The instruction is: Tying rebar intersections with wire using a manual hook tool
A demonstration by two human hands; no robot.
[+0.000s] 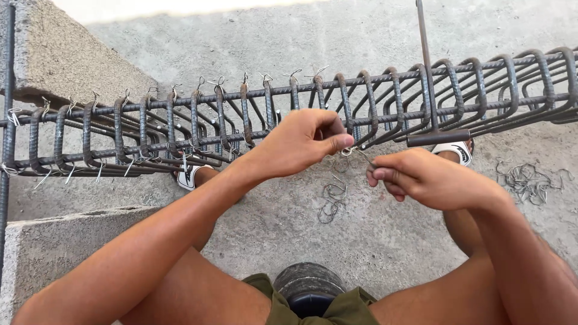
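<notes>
Steel tie wire (pixel 355 153) (looped), left hand (pixel 301 141), right hand (pixel 421 177) pinching

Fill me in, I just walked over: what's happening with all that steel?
A seated person holds a small bent wire tie between both hands, left hand and right hand, in front of a long rebar cage lying across concrete blocks. Stirrups to the left already carry twisted ties; those to the right look bare. Loose ties lie on the ground, and a T-shaped hook tool hangs on the cage.

Bare forearms, my olive-green shorts (pixel 337 310), white sandals with black markings (pixel 453 150) on both feet.
</notes>
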